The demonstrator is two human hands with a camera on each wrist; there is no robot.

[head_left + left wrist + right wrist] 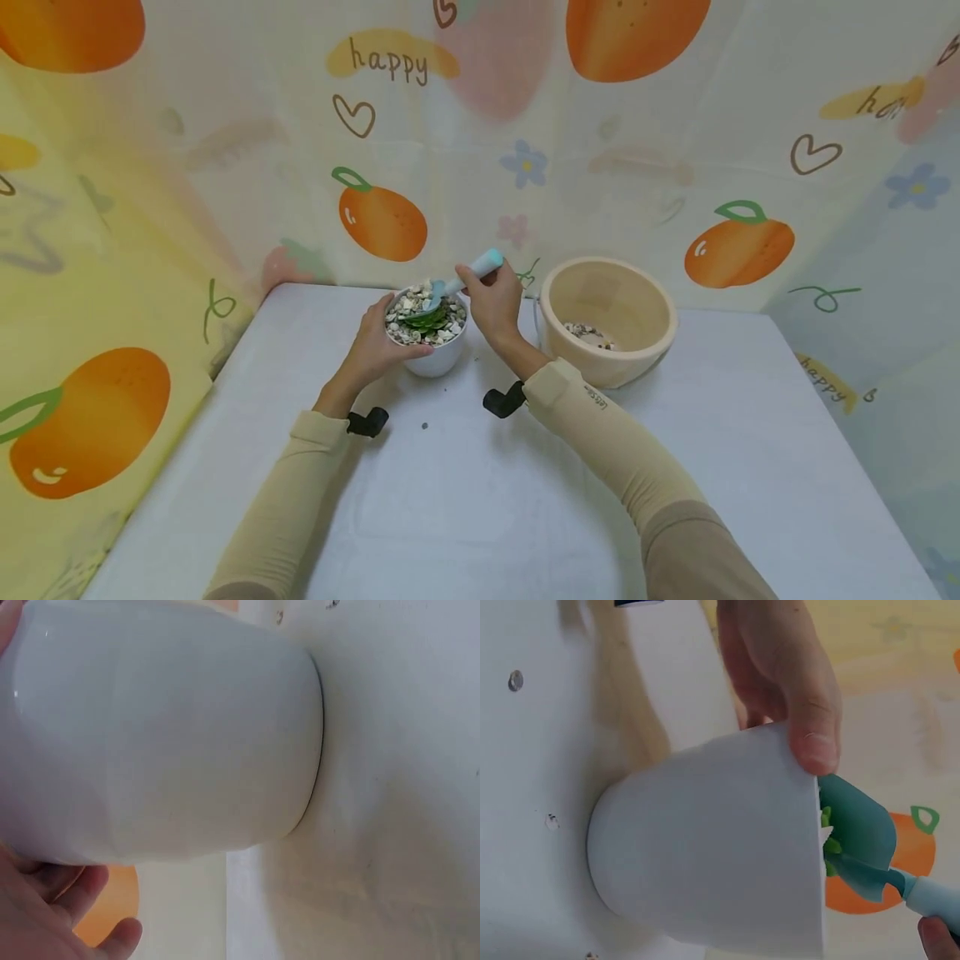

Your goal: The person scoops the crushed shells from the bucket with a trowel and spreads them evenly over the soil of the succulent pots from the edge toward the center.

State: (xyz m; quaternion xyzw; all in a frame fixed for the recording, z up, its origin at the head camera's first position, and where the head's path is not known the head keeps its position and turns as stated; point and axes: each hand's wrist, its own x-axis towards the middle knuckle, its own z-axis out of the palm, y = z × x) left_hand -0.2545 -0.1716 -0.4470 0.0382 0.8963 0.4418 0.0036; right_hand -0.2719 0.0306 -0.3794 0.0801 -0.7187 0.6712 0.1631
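Observation:
A white flowerpot [435, 363] stands on the table, filled with pale and grey pebbles [450, 325] around a small green succulent [426, 322]. My left hand [372, 343] grips the pot from its left side, thumb along the front near the rim. In the right wrist view that thumb [815, 742] presses at the rim. My right hand [497, 304] holds a small trowel [480, 267] by its pale handle with turquoise end. The trowel's blue-green blade [862, 825] tilts down over the pot's mouth, beside the plant, overlapping the leaves.
A large cream bucket [652, 350] stands right of my right hand, with some pebbles [588, 335] at its bottom. A few loose pebbles [424, 426] lie on the white table [465, 517]. A printed cloth [285, 192] hangs right behind the table.

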